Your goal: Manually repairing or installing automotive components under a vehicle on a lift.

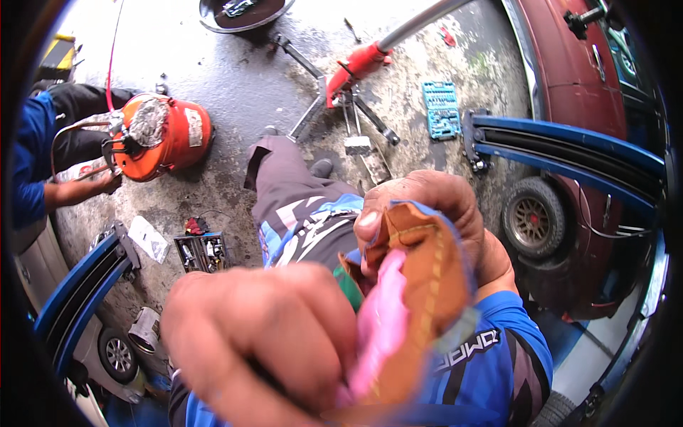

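A brown stitched leather-like piece [434, 285] with blue edging is held up close to me, folded open around bright pink material [380, 306], with a bit of green behind. My right hand [441, 203] grips it from behind, thumb over its upper left edge. My left hand [260, 327], blurred and large at the lower left, is closed, its curled fingers against the pink material; their tips are hidden, so I cannot tell what they hold. My legs [292, 178] show beyond.
A co-worker [35, 142] grips fittings on an orange tank [160, 153]. A red jack stand [352, 75], blue socket set [441, 107], toolbox [203, 252] and black pan [242, 18] stand on the floor. Blue lift arms [562, 142], a maroon vehicle [562, 78] and another car's wheel [117, 356] flank me.
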The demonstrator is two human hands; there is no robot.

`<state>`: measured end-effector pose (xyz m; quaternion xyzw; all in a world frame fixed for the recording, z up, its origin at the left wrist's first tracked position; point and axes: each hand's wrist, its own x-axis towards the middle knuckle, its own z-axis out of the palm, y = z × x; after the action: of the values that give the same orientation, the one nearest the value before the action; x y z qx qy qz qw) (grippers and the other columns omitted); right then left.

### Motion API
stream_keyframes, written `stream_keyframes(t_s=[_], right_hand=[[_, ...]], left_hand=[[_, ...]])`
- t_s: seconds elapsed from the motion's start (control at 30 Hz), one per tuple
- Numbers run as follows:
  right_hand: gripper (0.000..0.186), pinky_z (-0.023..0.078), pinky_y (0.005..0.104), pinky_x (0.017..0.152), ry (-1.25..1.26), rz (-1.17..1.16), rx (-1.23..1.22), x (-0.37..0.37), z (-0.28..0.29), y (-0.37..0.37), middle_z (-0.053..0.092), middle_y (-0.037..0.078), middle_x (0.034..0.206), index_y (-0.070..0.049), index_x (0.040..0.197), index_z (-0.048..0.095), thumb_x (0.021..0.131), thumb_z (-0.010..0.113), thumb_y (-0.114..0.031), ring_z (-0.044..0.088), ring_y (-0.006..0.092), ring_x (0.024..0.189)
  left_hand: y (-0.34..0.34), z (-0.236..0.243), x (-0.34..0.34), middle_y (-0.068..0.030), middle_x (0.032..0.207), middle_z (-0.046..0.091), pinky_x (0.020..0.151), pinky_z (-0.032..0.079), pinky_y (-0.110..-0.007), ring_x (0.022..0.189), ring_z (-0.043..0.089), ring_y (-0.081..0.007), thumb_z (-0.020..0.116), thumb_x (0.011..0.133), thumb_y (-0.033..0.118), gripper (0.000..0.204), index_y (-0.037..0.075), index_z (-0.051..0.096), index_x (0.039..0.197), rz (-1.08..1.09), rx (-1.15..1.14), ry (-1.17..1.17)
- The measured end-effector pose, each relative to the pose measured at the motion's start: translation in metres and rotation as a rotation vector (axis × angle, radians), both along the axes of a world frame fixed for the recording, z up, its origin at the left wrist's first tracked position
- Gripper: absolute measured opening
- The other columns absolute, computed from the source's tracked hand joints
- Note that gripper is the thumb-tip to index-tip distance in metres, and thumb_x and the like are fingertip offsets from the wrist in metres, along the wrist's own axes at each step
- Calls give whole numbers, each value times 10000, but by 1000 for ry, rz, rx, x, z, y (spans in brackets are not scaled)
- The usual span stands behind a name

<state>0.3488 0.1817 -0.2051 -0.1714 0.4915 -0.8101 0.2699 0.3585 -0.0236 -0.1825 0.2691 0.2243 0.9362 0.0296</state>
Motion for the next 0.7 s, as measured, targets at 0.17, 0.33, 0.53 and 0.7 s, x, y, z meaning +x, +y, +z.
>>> stream_keyframes(t_s=[0.17, 0.33, 0.53, 0.7], right_hand=[[498, 494, 309, 875, -7, -180, -166, 8, 17, 5, 638, 173, 1111, 84, 1187, 575, 755, 803, -16, 624, 199, 1038], [511, 518, 372, 849, -26, -137, -341, 8, 18, 23, 642, 242, 1112, 117, 1216, 545, 768, 772, 20, 650, 268, 1019], [438, 522, 341, 705, 122, -125, -102, 6, 26, 49, 663, 180, 939, 41, 1153, 602, 775, 798, -64, 666, 247, 815], [356, 539, 335, 714, 61, -169, -75, 1, 36, 41, 654, 159, 904, 46, 1108, 626, 784, 763, -7, 666, 225, 814]], left_hand=[[62, 18, 23, -70, 703, 683, 512, 537, -274, 556, 651, -127, 782, 758, 66, 127, 53, 708, 861, 249, 294, -252], [75, 10, 24, -105, 707, 645, 546, 506, -306, 580, 614, -168, 681, 789, 94, 58, 55, 646, 814, 156, 261, -120], [82, 9, -3, -148, 712, 600, 587, 468, -345, 610, 570, -217, 560, 826, 126, 98, 56, 571, 759, 4, 243, 90], [74, 0, -15, -183, 716, 562, 621, 437, -377, 634, 534, -258, 459, 857, 154, 181, 58, 509, 712, -80, 199, 226]])
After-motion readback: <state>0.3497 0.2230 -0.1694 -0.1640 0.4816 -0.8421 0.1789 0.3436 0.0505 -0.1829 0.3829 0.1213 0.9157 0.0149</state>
